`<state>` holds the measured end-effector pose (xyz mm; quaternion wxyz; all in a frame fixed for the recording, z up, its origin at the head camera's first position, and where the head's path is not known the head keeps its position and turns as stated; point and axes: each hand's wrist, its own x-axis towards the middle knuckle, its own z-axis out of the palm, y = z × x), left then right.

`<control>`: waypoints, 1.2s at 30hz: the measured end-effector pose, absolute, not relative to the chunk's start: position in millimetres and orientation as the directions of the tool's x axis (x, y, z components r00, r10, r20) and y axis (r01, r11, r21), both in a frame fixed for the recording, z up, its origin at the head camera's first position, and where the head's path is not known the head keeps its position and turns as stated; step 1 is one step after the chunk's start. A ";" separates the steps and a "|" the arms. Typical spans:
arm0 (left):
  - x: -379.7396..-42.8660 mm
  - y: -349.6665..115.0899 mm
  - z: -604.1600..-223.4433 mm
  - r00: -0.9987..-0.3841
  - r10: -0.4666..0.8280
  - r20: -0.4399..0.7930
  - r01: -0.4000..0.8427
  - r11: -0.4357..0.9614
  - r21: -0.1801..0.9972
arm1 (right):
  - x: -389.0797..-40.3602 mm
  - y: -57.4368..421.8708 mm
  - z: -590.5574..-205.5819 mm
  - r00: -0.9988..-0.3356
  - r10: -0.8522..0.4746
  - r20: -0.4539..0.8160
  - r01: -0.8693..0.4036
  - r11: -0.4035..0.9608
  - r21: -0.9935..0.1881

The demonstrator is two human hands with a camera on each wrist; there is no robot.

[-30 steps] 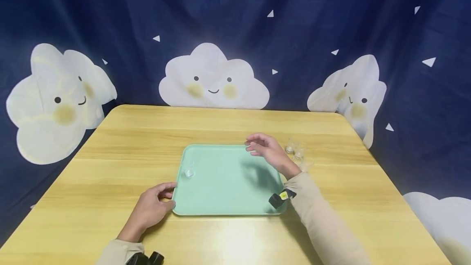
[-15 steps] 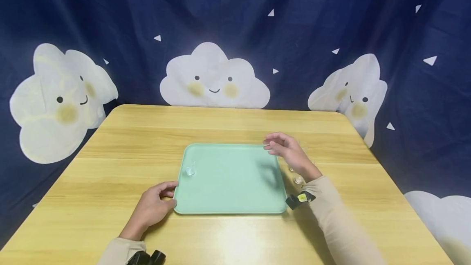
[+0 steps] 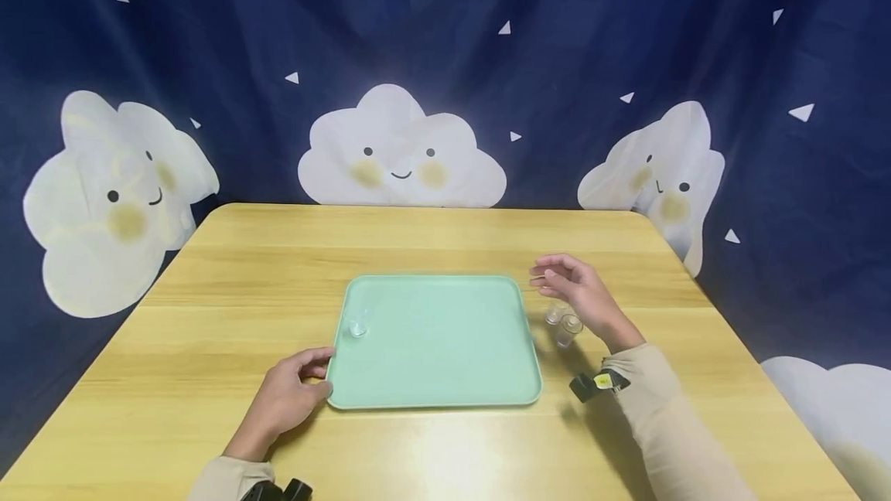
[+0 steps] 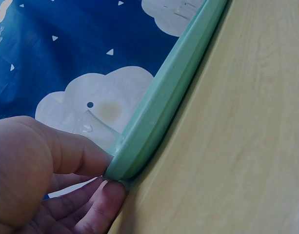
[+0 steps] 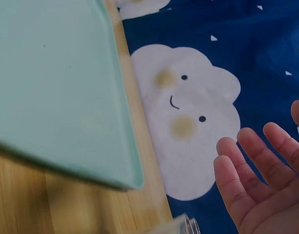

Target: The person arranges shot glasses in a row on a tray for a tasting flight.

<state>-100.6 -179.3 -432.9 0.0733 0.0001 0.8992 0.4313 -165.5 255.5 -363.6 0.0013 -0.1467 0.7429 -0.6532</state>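
Observation:
The thumb and fingers of my left hand (image 3: pixel 288 393) grip the left edge of a mint-green tray (image 3: pixel 445 406) near its front corner; the left wrist view shows the thumb (image 4: pixel 86 158) at the rim. Inside the tray, by its left edge, stands a small clear cup (image 3: pixel 358 326). My right hand (image 3: pixel 581 292) hovers just past the tray's right edge, fingers slightly bent and apart, holding nothing. Beneath it are two small clear cups, one farther back (image 3: pixel 554 314) and the other, a nearer cup (image 3: pixel 568 329), partly beside the wrist.
A wood-grain table (image 3: pixel 418 238) carries everything. Behind it hangs a dark blue curtain (image 3: pixel 445 29) printed with clouds and triangles. Low in the right wrist view shows part of a clear cup (image 5: pixel 188 225).
My right hand has moved rightward from over the tray's back right corner to beyond its right edge, above the cups there. My left hand and the tray keep their place.

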 end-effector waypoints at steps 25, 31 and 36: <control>-102.0 -180.3 -430.3 -0.989 0.081 -0.125 -0.048 0.624 0.780 | -137.1 299.2 -370.7 -0.954 -0.163 0.250 -0.271 0.121 -0.955; -101.1 -180.3 -430.4 -0.989 0.077 -0.124 -0.051 0.618 0.784 | -132.2 309.1 -377.6 -0.960 -0.148 0.237 -0.259 0.158 -0.953; -100.7 -181.6 -431.7 -0.989 0.084 -0.124 -0.048 0.610 0.791 | -129.1 313.6 -383.8 -0.970 -0.127 0.207 -0.230 0.215 -0.949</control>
